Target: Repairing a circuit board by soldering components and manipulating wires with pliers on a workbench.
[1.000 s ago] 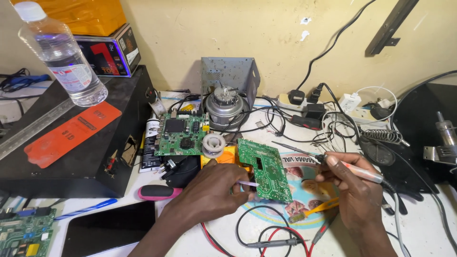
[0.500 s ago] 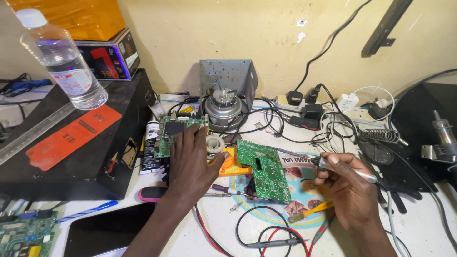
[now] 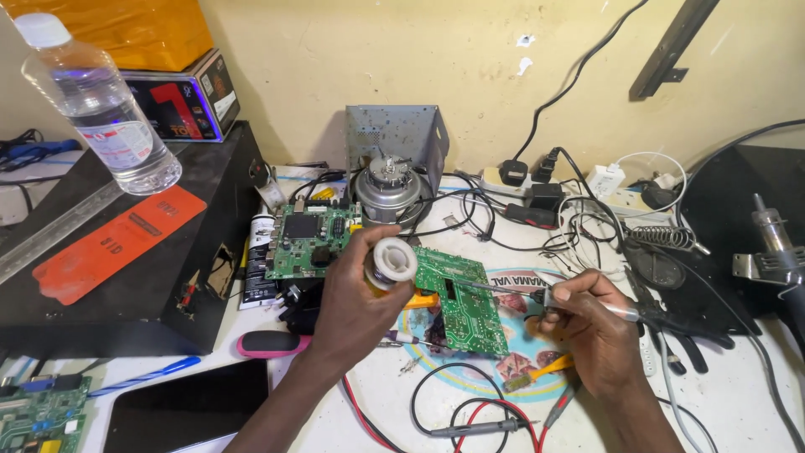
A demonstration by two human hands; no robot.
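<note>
Green circuit board [image 3: 457,298], the larger of two, lying tilted on the white worktable [image 3: 738,403] between both hands, over a round printed mat [image 3: 511,356]. Black case [image 3: 126,277], large, at the table's left, carrying an orange label [image 3: 113,243] and a clear plastic water bottle [image 3: 101,105]. Grey metal bracket [image 3: 394,138] against the wall, with a silver motor [image 3: 386,189] in front of it. Second green circuit board [image 3: 306,243], smaller, just left of the motor. Dark tablet [image 3: 189,407] at the lower left edge, a pink-and-black oval item [image 3: 268,344] just above it. Left hand [image 3: 356,298], fingers closed around a solder spool [image 3: 392,264], held above the left end of the larger board. Right hand [image 3: 587,331], closed in a pen grip on a soldering iron [image 3: 579,302], whose thin tip reaches left over the board's upper edge; whether it touches cannot be told. Red and black probe leads [image 3: 470,419], looped on the table below the board. Blue pen [image 3: 142,377], lying near the case's lower corner.
</note>
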